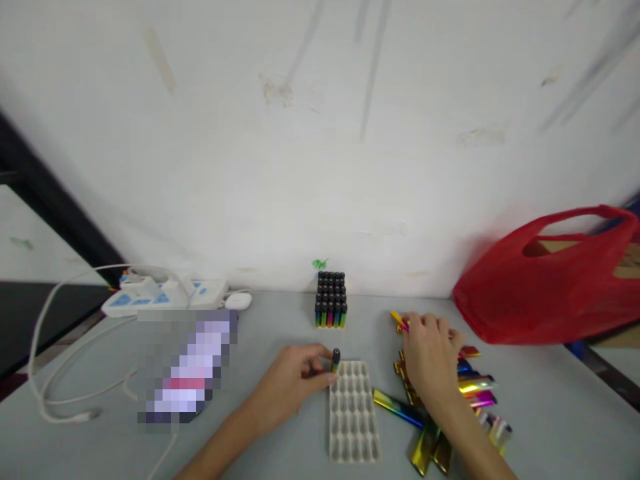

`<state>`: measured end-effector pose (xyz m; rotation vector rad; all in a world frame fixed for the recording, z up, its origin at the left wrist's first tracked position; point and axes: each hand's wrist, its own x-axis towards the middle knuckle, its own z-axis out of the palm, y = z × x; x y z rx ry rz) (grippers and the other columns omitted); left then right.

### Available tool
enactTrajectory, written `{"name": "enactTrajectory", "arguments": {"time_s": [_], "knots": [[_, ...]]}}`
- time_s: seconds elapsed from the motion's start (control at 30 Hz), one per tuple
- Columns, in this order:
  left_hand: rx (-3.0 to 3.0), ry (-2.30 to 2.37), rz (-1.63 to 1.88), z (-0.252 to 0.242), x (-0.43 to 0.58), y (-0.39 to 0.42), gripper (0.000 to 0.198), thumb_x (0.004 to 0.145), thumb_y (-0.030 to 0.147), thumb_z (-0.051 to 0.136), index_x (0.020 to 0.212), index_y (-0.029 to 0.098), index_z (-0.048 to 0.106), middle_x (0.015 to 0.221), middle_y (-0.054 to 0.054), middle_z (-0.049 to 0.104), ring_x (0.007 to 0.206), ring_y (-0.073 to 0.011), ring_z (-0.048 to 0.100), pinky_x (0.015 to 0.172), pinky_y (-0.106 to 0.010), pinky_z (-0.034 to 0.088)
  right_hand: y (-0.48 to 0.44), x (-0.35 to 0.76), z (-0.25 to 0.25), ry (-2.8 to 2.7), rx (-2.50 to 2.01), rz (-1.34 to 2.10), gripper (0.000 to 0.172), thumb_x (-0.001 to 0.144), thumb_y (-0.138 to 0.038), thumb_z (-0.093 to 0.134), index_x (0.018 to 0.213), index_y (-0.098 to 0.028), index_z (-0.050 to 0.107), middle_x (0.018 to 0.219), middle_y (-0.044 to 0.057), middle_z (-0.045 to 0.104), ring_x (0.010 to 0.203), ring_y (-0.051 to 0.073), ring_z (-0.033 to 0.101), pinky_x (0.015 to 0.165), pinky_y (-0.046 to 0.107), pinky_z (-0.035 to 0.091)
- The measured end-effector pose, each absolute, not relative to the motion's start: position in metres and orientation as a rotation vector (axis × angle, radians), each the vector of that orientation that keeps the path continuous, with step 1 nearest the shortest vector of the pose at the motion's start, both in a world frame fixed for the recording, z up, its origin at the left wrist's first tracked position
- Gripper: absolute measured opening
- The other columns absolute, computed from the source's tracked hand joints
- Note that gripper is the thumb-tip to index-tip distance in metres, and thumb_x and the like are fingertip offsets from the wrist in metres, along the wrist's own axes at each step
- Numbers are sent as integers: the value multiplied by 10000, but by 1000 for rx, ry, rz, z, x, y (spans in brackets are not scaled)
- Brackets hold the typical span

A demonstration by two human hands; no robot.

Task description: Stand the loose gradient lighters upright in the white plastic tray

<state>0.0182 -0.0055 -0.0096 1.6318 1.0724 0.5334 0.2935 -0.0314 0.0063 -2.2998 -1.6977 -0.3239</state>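
Observation:
My left hand (300, 373) is closed in a pinch on a small black-topped tube (336, 359) with a yellow-green lower part. It stands upright at the far left corner of a whitish tray (355, 419) with rows of small hollows. My right hand (431, 353) lies over a loose pile of shiny metallic sleeves (477, 385) in gold, blue, magenta and red. Its fingers are curled downward, and whatever is under them is hidden. One yellow-to-blue sleeve (399, 407) lies slantwise between the tray and the pile.
A tight block of similar black-topped tubes (331, 298) stands near the wall. At right sits a red plastic bag (545, 287). On the left are a white power strip (167, 297), white cables (63, 400) and a pixelated phone-like device (193, 367).

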Motion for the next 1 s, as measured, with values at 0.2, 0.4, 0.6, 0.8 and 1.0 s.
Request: {"name": "enactTrajectory", "arguments": {"time_s": [0.2,0.4,0.6,0.8,1.0], "knots": [[1616,1097,525,-8,19,-6,391,879,495,803,1037,139,765,788,21,650,585,-135,551,497,-226,346,-25,296,0,-1687,-2089,-118,262,1053,-125,566,1189,-162,786,1153,202,740,1145,418,646,993,566,393],[1618,1077,530,-6,19,-5,362,860,482,826,969,142,767,762,32,633,621,-138,562,533,-232,366,-21,288,8,-1624,-1660,258,172,1000,-301,729,1135,-215,791,1078,96,778,919,263,721,870,394,541],[1596,1076,535,-7,19,-5,364,860,477,833,995,145,772,759,31,634,620,-138,562,545,-231,387,-24,274,15,-1186,-1325,763,545,826,-531,898,1210,-166,771,850,37,730,752,232,641,736,369,492],[1595,1086,526,-4,19,-7,374,860,504,827,979,153,773,769,32,624,592,-134,536,503,-234,356,-28,266,22,-1157,-1360,875,492,895,-665,802,761,-195,748,679,-6,587,696,190,513,678,332,377],[1627,1061,553,-7,19,-5,315,861,434,833,959,141,772,754,30,621,671,-145,578,604,-233,410,-32,253,23,-788,-1054,1188,490,792,-655,927,773,-209,724,711,-25,585,693,158,498,665,286,435]]}}
